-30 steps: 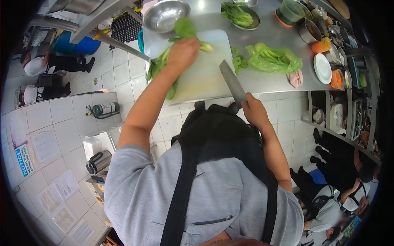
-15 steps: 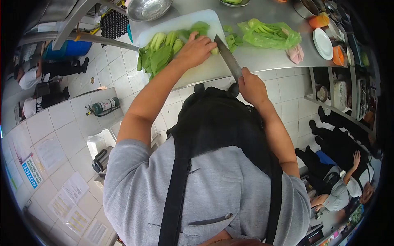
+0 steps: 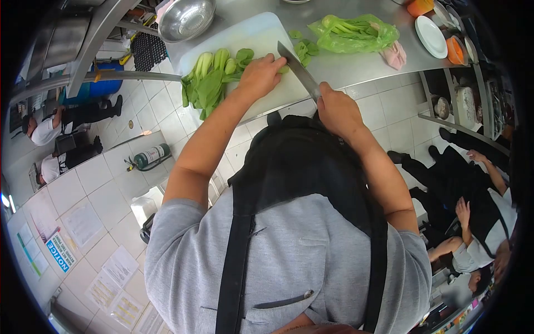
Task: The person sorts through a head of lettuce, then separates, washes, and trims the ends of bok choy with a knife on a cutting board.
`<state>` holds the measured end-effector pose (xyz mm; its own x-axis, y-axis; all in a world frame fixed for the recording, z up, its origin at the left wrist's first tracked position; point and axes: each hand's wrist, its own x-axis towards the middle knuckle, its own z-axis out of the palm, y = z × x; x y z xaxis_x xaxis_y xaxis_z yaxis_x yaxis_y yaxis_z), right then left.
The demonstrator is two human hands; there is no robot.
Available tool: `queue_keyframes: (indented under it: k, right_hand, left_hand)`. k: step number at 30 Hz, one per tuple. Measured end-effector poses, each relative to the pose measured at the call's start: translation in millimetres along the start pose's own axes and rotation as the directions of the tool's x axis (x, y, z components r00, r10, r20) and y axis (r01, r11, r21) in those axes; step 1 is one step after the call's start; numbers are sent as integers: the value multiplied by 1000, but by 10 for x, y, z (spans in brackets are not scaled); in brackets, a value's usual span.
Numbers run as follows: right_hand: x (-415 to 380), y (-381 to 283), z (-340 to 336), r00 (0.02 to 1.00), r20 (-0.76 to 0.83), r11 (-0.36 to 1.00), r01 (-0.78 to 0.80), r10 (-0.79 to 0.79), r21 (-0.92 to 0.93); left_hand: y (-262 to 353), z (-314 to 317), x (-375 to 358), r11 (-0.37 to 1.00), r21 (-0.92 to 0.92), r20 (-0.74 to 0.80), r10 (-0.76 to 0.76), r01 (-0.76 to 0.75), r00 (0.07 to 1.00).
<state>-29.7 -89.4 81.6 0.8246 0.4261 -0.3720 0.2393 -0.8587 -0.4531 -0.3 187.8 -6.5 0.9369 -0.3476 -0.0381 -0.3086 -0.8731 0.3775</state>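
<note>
My left hand (image 3: 260,77) is over the white cutting board (image 3: 266,29), its fingers closed on a bok choy (image 3: 283,69), mostly hidden under them. A pale green end of it shows right beside the knife. My right hand (image 3: 338,109) grips the handle of a broad kitchen knife (image 3: 300,71). The blade slants up and left, its tip near the board's right edge. Left of my left hand, several whole bok choy (image 3: 207,83) lie piled on the board, some leaves overhanging its near edge. Loose green leaves (image 3: 305,51) rest on the counter just right of the board.
On the steel counter (image 3: 356,72) sit a metal colander (image 3: 187,19), a green plastic bag of bok choy (image 3: 356,32), a pink cloth (image 3: 394,55), a white plate (image 3: 431,37) and an orange bowl (image 3: 456,51). Co-workers (image 3: 473,206) stand to the right; others are at far left.
My left hand has drawn closer to the pile, and the knife stays beside its fingers. The view has shifted, and a co-worker on the right has changed pose.
</note>
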Motion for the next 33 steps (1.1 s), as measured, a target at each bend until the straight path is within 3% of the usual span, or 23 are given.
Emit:
queue_keyframes:
  k: [9, 12, 14, 15, 16, 18, 19, 22, 26, 28, 29, 31, 33]
  right_hand:
    - [276, -20, 508, 999, -38, 999, 34, -35, -43]
    - [386, 99, 590, 996, -68, 998, 58, -60, -35]
    - [395, 212, 520, 993, -88, 997, 75, -77, -23]
    - [381, 258, 439, 993, -92, 997, 67, -70, -28]
    - [371, 292, 381, 993, -92, 997, 65, -68, -34]
    - [366, 341, 323, 992, -122, 999, 25, -30, -46]
    - [364, 344, 293, 988, -153, 998, -36, 28, -50]
    - [279, 323, 184, 988, -155, 1000, -4, 2, -9]
    - [189, 326, 294, 996, -83, 999, 14, -11, 33]
    - [181, 350, 382, 999, -42, 1000, 19, -18, 16]
    - [181, 361, 408, 1000, -28, 1000, 12, -12, 16]
    - [189, 326, 395, 996, -82, 999, 37, -34, 35]
    - [161, 254, 349, 998, -55, 1000, 17, -16, 21]
  left_hand:
    - [-15, 55, -60, 994, -106, -64, -36, 29, 997]
    - [19, -25, -191, 969, -245, -159, -80, 40, 984]
    - [63, -157, -273, 800, -600, -327, -261, 14, 909]
    - [44, -251, -293, 748, -663, -331, -288, -4, 899]
    - [28, -408, -281, 754, -657, -345, -293, -6, 892]
    - [10, -734, -292, 903, -425, -446, -158, -53, 881]
    - [33, -837, -273, 904, -423, -492, -169, -65, 854]
    - [40, -1031, -193, 933, -347, -572, -133, -93, 810]
    - [-95, -836, -105, 949, -273, -601, -40, -158, 798]
    - [-184, -507, -112, 991, -103, -528, 19, -87, 849]
    - [-226, -351, -122, 990, -114, -520, 10, -82, 854]
    - [-240, -129, -167, 999, 47, -161, -18, 26, 987]
    - [-216, -29, -200, 998, 66, -194, 37, -25, 980]
